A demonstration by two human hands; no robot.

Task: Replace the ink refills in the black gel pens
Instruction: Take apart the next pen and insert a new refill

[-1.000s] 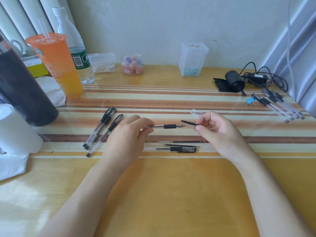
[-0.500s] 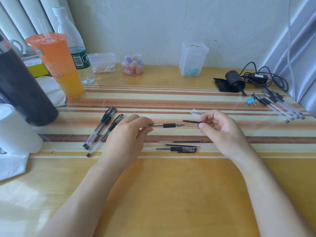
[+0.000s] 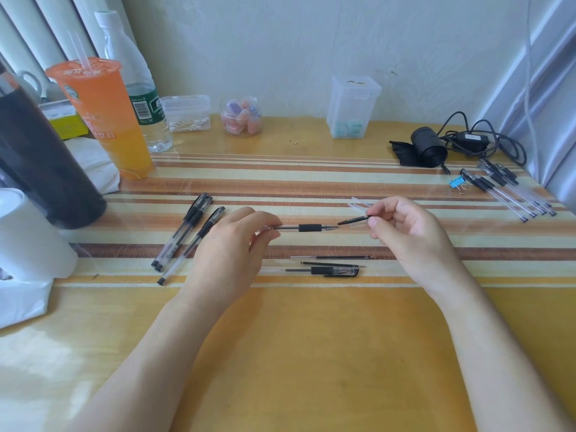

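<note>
My left hand grips the back end of an uncapped black gel pen, held level with its tip pointing right. My right hand pinches a black pen cap whose open end sits just right of the pen's tip, with a small gap between them. Below the hands lie a loose refill, a thinner black refill and a capped pen. Three capped black pens lie to the left on the striped mat.
Several pens and a blue binder clip lie at the right by a black cable bundle. An orange drink cup, water bottle, dark container, paper roll and small plastic boxes stand around the left and back.
My right hand has shifted slightly and tilted the cap, bringing it close to the pen's tip. The left hand and pen have stayed nearly still.
</note>
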